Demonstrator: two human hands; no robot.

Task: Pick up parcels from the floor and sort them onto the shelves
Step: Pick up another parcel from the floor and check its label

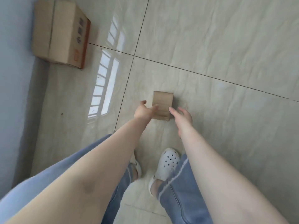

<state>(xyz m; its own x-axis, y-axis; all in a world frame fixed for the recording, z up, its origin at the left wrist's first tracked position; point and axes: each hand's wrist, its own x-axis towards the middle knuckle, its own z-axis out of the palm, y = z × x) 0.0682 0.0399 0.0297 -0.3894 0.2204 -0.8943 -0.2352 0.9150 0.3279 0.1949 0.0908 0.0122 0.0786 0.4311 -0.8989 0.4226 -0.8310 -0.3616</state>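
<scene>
A small brown cardboard parcel (162,102) lies flat on the glossy tiled floor in front of my feet. My left hand (143,110) reaches down at its left edge, fingers spread, with the fingertips over the parcel's left side. On the other side my right hand (183,116) hovers by the parcel's right near corner, fingers apart. Neither hand has closed on the parcel. A larger cardboard box (62,33) with printed marks and a red edge sits on the floor at the upper left, against the wall.
A pale blue-grey wall (14,78) runs along the left side. My legs in blue jeans and white clogs (168,160) stand just behind the small parcel. Beige tiles with dark grout lines stretch to the right and far side. No shelves are in view.
</scene>
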